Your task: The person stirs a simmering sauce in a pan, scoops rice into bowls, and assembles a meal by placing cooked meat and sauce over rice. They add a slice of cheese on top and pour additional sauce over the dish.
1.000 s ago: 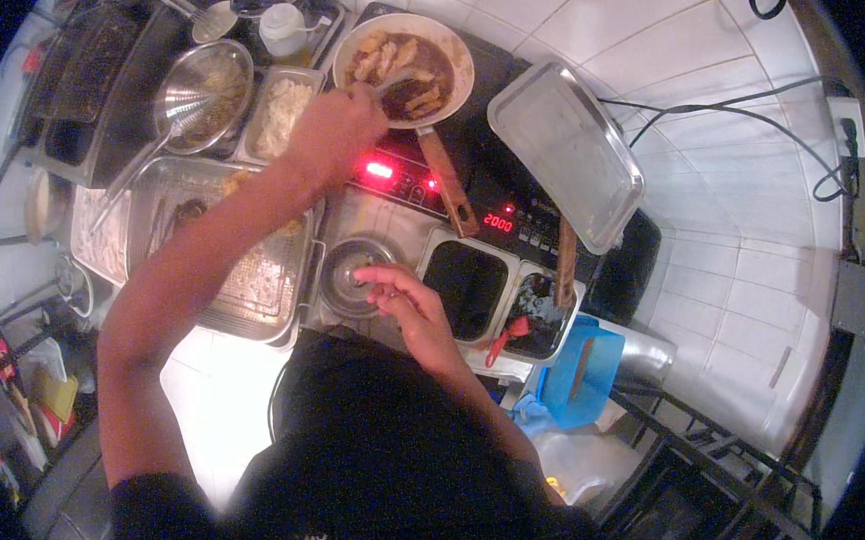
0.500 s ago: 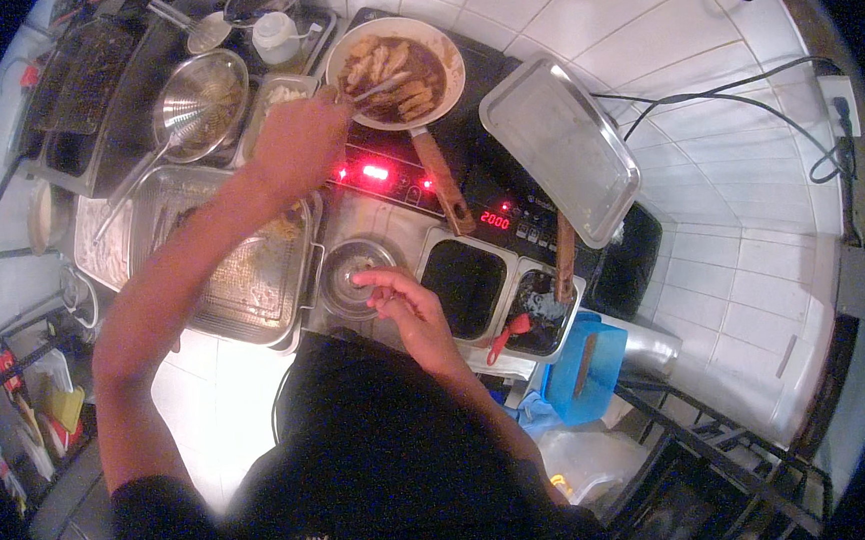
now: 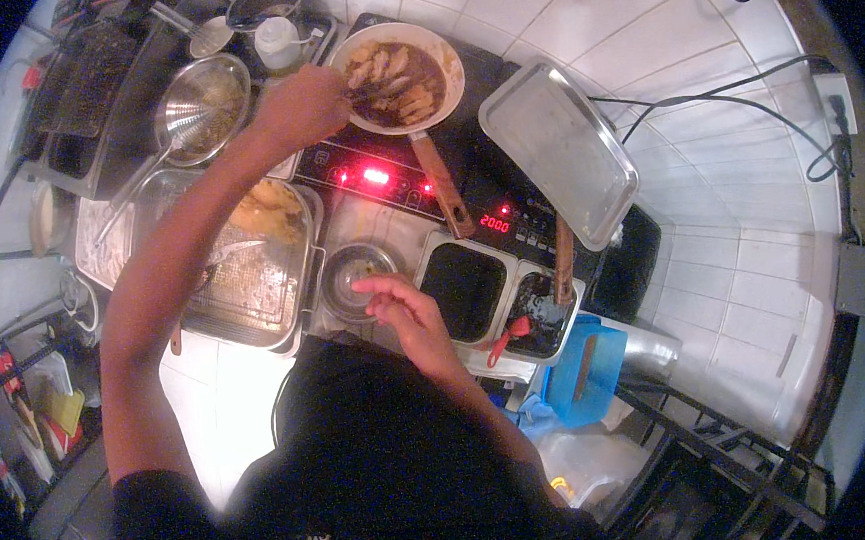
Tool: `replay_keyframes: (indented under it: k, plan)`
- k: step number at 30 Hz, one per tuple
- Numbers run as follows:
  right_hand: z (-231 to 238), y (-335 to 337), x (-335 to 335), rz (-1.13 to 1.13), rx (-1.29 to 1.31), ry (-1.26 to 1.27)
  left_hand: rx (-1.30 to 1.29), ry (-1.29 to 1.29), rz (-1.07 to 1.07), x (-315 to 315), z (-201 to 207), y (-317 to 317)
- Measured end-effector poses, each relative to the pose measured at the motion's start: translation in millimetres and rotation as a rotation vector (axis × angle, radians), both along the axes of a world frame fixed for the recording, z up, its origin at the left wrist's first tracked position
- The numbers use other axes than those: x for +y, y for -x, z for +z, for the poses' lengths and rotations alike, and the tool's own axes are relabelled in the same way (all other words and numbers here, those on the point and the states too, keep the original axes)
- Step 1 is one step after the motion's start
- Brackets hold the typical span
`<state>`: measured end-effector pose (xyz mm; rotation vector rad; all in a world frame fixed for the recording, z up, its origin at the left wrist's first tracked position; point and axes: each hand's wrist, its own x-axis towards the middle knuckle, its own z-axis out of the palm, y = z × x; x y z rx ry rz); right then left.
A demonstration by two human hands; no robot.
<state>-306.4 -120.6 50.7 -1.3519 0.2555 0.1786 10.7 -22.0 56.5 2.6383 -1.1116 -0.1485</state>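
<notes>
A white-lined frying pan (image 3: 454, 68) with a wooden handle sits on an induction cooktop (image 3: 407, 186). Browned strips that look like meat (image 3: 393, 67) lie in dark sauce inside it. My left hand (image 3: 306, 106) is at the pan's left rim, closed on a metal spoon, whose end reaches into the sauce and is barely visible. My right hand (image 3: 405, 307) hovers by a small round metal bowl (image 3: 340, 312), index finger extended over its edge and the other fingers loosely curled. Nothing shows in that hand.
Left of the bowl stands a rectangular metal tray (image 3: 255, 317) with yellowish food. A strainer (image 3: 196, 111) and squeeze bottle (image 3: 278, 45) are behind it. Two black-looking inset containers (image 3: 464, 293), a propped tray (image 3: 565, 150) and a blue bin (image 3: 590, 369) stand rightward. Cables hang on the wall.
My left hand has shifted slightly left and up along the pan's rim, and the spoon shows less. The right hand stays nearly still.
</notes>
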Motion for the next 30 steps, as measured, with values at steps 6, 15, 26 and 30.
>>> replay_keyframes:
  k: [6, 15, 26, 30]
  plan:
    - [3.6, -3.2, 0.7, -0.006, 0.013, -0.051, -0.058, -0.08, -0.024, -4.3, -20.1, -11.0]
    - [7.0, -3.5, -0.5, -0.01, 0.087, -0.088, 0.819, 0.166, 0.159, 22.3, -2.5, -61.1]
    - [2.5, -4.8, 1.4, 0.016, 0.045, -0.062, -0.201, -0.171, -0.121, 13.4, 29.5, 13.6]
    - [6.4, -7.4, 3.9, 0.021, 0.073, -0.076, -0.218, -0.173, -0.141, 1.7, 31.0, 52.8]
